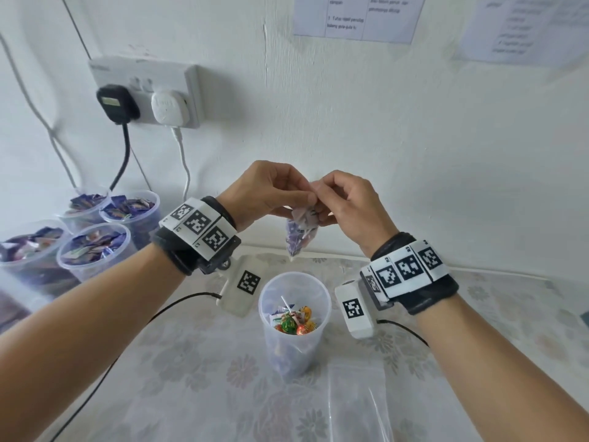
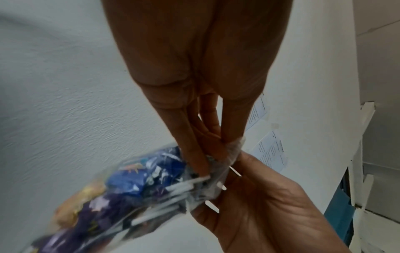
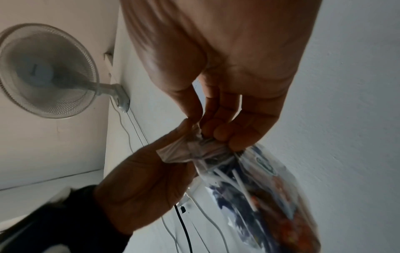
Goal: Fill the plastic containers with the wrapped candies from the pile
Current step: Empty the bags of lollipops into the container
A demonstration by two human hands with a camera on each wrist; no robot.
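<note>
— Candies first: where are they?

— Starting at my far left, four filled plastic containers (image 1: pixel 92 250) stand clustered against the wall, packed with purple-wrapped sweets. Just behind them a black plug (image 1: pixel 117 103) and a white plug (image 1: pixel 168 107) sit in the wall socket (image 1: pixel 191 90), their cables hanging down.

— And your left hand?

— My left hand (image 1: pixel 264 193) is raised above the table, its fingers (image 2: pixel 194 154) and thumb pinching the gathered neck of a small clear bag (image 1: pixel 301 236). The bag hangs down from that pinch, stuffed with purple, blue and orange wrapped candies and white lollipop sticks.

— Is the other hand on it too?

— Yes. My right hand (image 1: pixel 347 202) meets the left at the same spot, fingertips (image 3: pixel 220 133) curled onto the twisted top of the bag, so both hands grip it together. Whether the neck is tied or only twisted, I cannot tell.

— What sits under the bag?

— An open container (image 1: pixel 294 317), upright on the floral tablecloth (image 1: pixel 191 393), directly below the hanging bag and apart from it. It holds a low layer of lollipops in green, orange and yellow wrappers.

— Anything further right?

— An empty clear zip bag (image 1: pixel 360 406) lies flat on the cloth, near the container's right side. Printed sheets (image 1: pixel 358 17) are stuck on the wall above.
</note>
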